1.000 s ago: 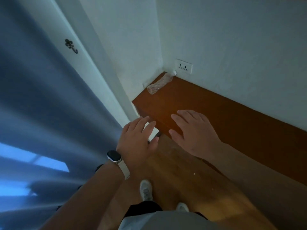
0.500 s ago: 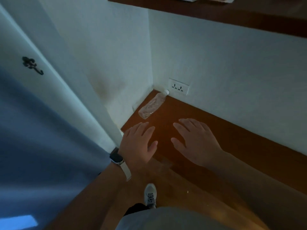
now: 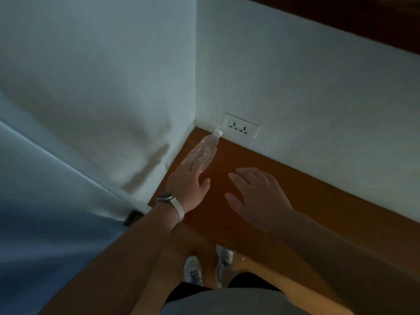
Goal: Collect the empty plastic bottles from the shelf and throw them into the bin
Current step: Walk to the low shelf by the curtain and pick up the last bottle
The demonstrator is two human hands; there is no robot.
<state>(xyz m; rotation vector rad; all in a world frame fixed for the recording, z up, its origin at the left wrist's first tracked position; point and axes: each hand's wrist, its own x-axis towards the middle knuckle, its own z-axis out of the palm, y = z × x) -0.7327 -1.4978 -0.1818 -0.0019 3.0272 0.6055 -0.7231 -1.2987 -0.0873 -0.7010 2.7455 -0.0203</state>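
Observation:
A clear empty plastic bottle (image 3: 203, 151) with a white cap lies on its side in the far left corner of a brown wooden shelf (image 3: 284, 178), cap towards the wall. My left hand (image 3: 187, 187), with a watch on its wrist, is flat and open, and its fingertips overlap the bottle's near end. My right hand (image 3: 256, 198) hovers open over the shelf to the right of the bottle and holds nothing. No bin is in view.
White walls meet at the corner behind the bottle, with a wall socket (image 3: 241, 128) just right of the cap. A second dark shelf (image 3: 363, 23) runs overhead at the top right. A blue curtain (image 3: 45, 235) hangs at the left. My shoes (image 3: 193, 273) stand on the wooden floor.
Both hands have moved forward over the shelf towards the corner. My left hand has reached the bottle's near end, and the view has closed in on the corner.

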